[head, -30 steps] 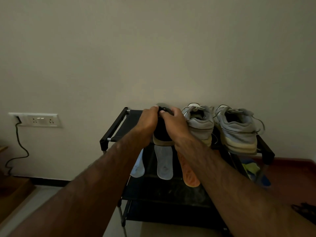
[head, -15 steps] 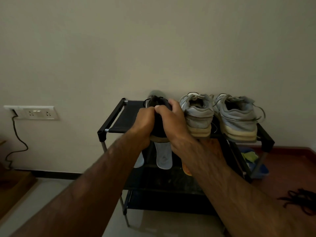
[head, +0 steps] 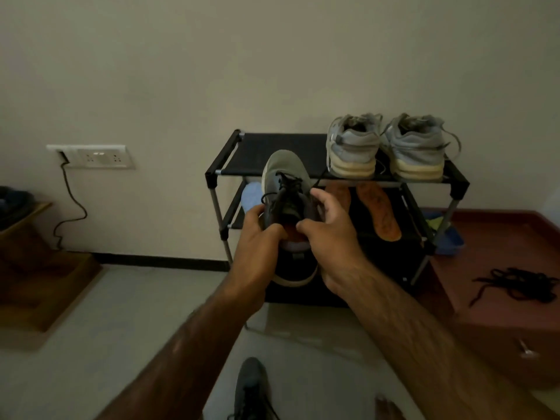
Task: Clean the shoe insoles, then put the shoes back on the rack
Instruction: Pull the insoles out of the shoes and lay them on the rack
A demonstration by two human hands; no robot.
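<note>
We see a black two-tier shoe rack [head: 281, 144] standing on the pale floor [head: 106, 313] against the wall; on the right half of its top shelf sit a left grey sneaker [head: 353, 147] and a right grey sneaker [head: 416, 150], just beside each other, heels toward us; on the lower shelf lie two orange insoles [head: 378, 213] and, at the left end, a pale blue insole [head: 251, 195]; nearer us a dark shoe [head: 251, 389] lies on the floor; black laces [head: 518, 283] lie tangled on the reddish-brown surface [head: 485, 244] at the right

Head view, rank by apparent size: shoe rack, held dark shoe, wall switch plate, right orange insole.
1. shoe rack
2. held dark shoe (nearer camera)
3. wall switch plate and right orange insole: alike, unranked
</note>
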